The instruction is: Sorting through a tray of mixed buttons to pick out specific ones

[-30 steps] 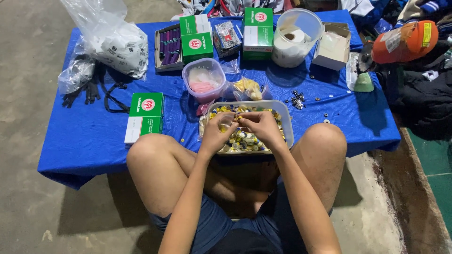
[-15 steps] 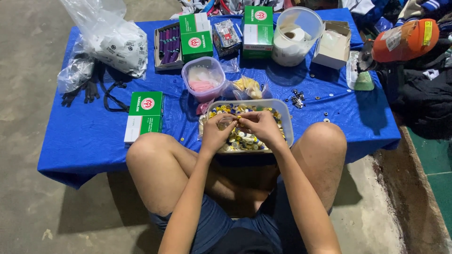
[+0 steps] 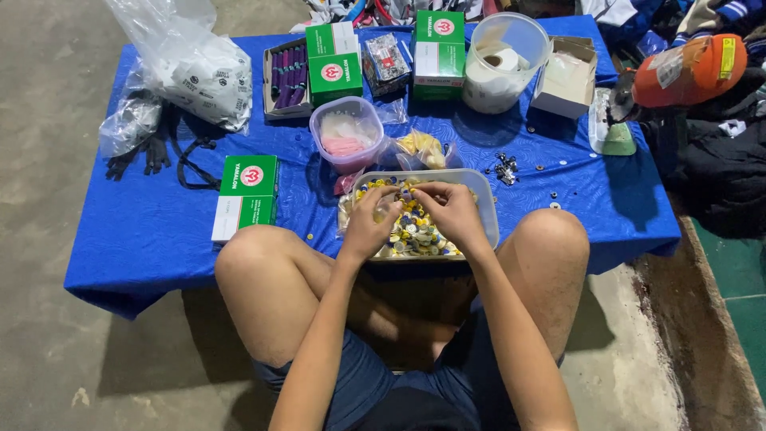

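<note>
Blue cloth covers the table (image 3: 144,231), and at the middle of its near edge, between my knees, I see the clear plastic tray (image 3: 488,209) heaped with small yellow, blue and white caps (image 3: 415,233). My left hand (image 3: 369,225) and right hand (image 3: 452,211) meet over the tray, fingertips pinched on something small that I cannot make out. A green box (image 3: 247,195) lies toward the near left edge, a pink-filled tub (image 3: 348,134) just beyond the tray.
</note>
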